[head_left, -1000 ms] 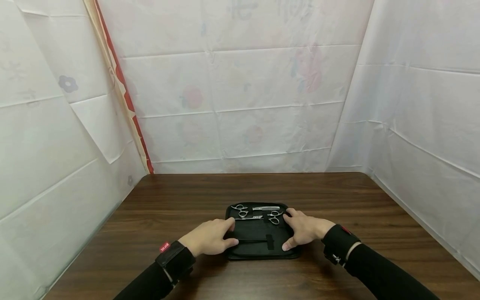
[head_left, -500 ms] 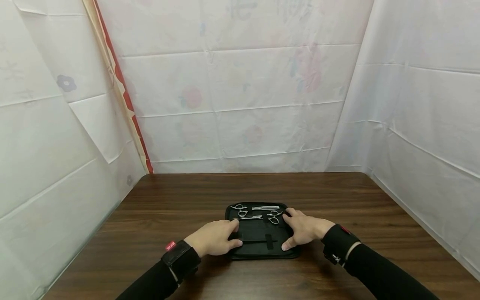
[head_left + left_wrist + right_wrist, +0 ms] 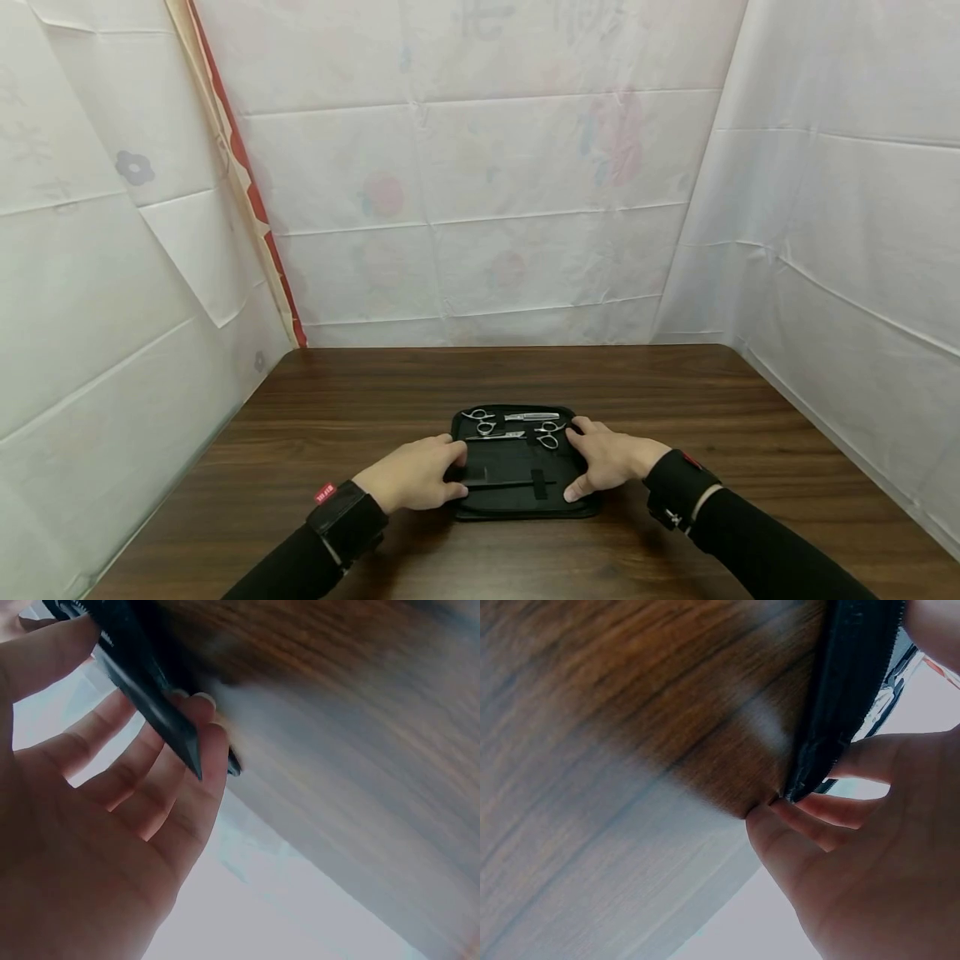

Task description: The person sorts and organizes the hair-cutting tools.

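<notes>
Room: white creased sheets (image 3: 480, 208) hang on three sides, a red-edged strip (image 3: 247, 192) in the far left corner
Surface: dark wooden table (image 3: 360, 392)
Case: black case (image 3: 517, 467) lies open and flat near the front edge of the table, two scissors (image 3: 510, 425) strapped in its far half
Left hand: left hand (image 3: 416, 475) grips the case's left edge, fingers curled under, thumb on top
Right hand: right hand (image 3: 607, 462) grips the right edge, thumb on top, fingers underneath
Sleeves: black, with wrist straps
</notes>
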Motion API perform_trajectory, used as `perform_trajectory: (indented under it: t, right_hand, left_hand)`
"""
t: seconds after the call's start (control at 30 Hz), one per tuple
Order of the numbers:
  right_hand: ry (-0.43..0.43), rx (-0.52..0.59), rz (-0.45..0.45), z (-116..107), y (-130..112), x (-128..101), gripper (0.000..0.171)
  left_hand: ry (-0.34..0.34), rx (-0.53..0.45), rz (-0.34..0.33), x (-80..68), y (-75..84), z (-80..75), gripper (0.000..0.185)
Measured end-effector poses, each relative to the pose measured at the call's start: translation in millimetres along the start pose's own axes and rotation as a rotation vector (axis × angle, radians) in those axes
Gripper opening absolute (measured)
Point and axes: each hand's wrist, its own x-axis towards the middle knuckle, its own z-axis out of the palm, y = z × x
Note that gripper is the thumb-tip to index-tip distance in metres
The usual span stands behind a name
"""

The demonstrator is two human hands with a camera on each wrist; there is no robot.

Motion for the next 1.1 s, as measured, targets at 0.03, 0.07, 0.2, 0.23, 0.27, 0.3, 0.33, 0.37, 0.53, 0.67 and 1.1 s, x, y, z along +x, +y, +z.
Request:
perform_trajectory:
  t: [0.03,0.07,0.2,0.23,0.27,0.3,0.33,0.37,0.53,0.67,1.1]
  right_hand:
    - [-0.001,0.0,0.001,0,0,0,0.102]
    - [-0.001,0.001,0.001,0,0,0,0.102]
    - [-0.003,0.004,0.006,0,0,0,0.102]
    - [-0.003,0.004,0.008,0,0,0,0.102]
    - [-0.003,0.005,0.009,0,0,1,0.102]
    - [-0.002,0.005,0.01,0,-1,1,0.102]
    - [-0.001,0.005,0.01,0,-1,1,0.102]
    - [-0.001,0.005,0.011,0,-1,1,0.102]
    - [-0.001,0.006,0.008,0,-1,1,0.102]
    - [-0.003,0.007,0.007,0,-1,1,0.102]
    - [-0.006,0.008,0.0,-1,-2,-1,0.101]
  left_hand:
    - [-0.006,-0.01,-0.004,-0.9,-0.8,-0.7,0.025]
    - [-0.013,-0.017,-0.008,-1.7,-1.5,-1.5,0.025]
    - [-0.025,-0.045,-0.013,-4.8,-3.4,-3.9,0.022]
    - [-0.025,-0.047,-0.011,-5.5,-3.8,-4.3,0.022]
    - [-0.025,-0.047,-0.009,-6.3,-4.2,-5.0,0.022]
    - [-0.023,-0.048,-0.009,-7.1,-4.4,-5.6,0.023]
    - [-0.023,-0.049,-0.01,-7.8,-4.4,-6.2,0.024]
    - [-0.023,-0.05,-0.013,-8.6,-4.2,-7.1,0.025]
    - [-0.03,-0.038,-0.03,-11.1,-4.5,-9.2,0.029]
    - [-0.029,-0.038,-0.024,-11.2,-5.4,-7.9,0.028]
    - [-0.016,-0.008,0.029,-8.1,-4.9,-6.2,0.028]
